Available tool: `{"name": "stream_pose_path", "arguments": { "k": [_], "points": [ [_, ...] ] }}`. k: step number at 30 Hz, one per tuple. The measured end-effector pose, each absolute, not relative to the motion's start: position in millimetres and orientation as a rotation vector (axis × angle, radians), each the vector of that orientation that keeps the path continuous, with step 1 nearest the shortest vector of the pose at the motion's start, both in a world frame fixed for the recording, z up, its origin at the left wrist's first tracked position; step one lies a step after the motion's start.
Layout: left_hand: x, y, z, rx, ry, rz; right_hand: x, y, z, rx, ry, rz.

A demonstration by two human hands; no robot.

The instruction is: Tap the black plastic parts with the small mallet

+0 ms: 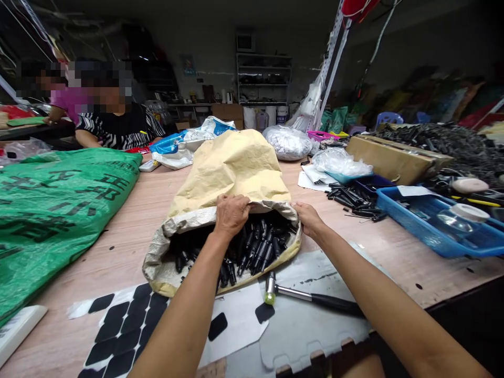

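A tan paper sack (232, 168) lies on its side on the wooden table (129, 220), its mouth facing me. Inside the mouth sits a heap of small black plastic parts (252, 249). My left hand (231, 214) is closed over the sack's upper rim at the middle of the opening. My right hand (309, 219) grips the rim at the right edge of the mouth. Just in front of the sack lies a small hammer (307, 296) with a yellow-green tipped head and black handle.
A green woven bag (51, 210) covers the left of the table. A blue tray (433, 226) and loose black parts (354, 197) sit at right, behind them a cardboard box (394, 157). Sheets with black pads (118, 331) lie near me. Two people sit far left.
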State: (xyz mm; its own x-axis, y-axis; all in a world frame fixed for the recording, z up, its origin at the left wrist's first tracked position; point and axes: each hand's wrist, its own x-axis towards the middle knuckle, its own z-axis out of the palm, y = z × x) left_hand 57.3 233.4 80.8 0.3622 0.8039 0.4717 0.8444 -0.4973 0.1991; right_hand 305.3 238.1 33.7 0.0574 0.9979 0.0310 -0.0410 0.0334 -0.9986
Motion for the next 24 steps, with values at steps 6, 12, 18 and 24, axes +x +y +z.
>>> {"name": "stream_pose_path", "arguments": {
  "k": [6, 12, 18, 24],
  "points": [
    [22, 255, 96, -2.723, -1.562, -0.886, 308, 266, 51, -1.181, -1.156, 1.366],
    [18, 256, 79, -2.626, -1.746, -1.066, 309, 231, 47, -1.192, -1.342, 1.291],
    [24, 227, 91, -2.486, -1.670, -1.179, 318, 190, 38, -1.328, -1.497, 0.923],
    [-4, 149, 98, -2.219, -1.671, -1.307, 330, 160, 33, -1.473, -1.481, 0.558]
  ]
}}
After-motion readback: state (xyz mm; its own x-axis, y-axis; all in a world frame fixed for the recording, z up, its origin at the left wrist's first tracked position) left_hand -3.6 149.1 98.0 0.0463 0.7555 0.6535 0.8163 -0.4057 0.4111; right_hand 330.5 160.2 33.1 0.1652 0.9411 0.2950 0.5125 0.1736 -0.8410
